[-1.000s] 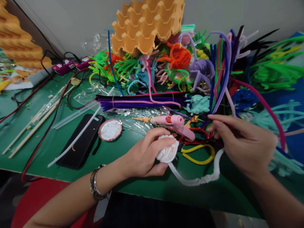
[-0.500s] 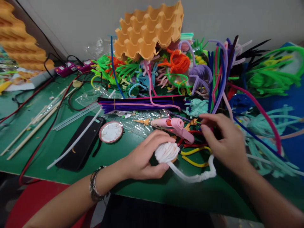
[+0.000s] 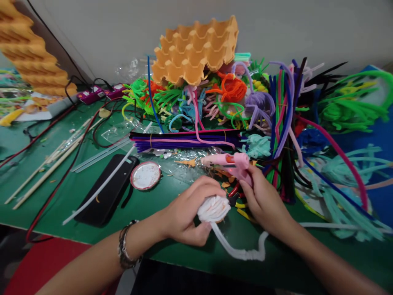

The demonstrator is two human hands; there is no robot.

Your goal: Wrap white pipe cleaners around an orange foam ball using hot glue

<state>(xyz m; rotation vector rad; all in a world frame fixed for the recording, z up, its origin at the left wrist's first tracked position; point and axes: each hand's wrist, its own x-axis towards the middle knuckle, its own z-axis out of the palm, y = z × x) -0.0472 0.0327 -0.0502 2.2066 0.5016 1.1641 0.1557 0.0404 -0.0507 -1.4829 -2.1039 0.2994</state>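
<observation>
Two hands near the tabletop's front edge: left hand [image 3: 184,211] closed around the white coil [image 3: 213,208] — light, soft, crushable; right hand [image 3: 264,203] closed on the pink glue gun [image 3: 233,163] handle — rigid.

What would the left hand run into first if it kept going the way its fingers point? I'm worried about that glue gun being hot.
Probably the right hand, gripping the pink glue gun just beyond the white coil that the left hand holds. The gap looks small, but depth is unclear.
</observation>
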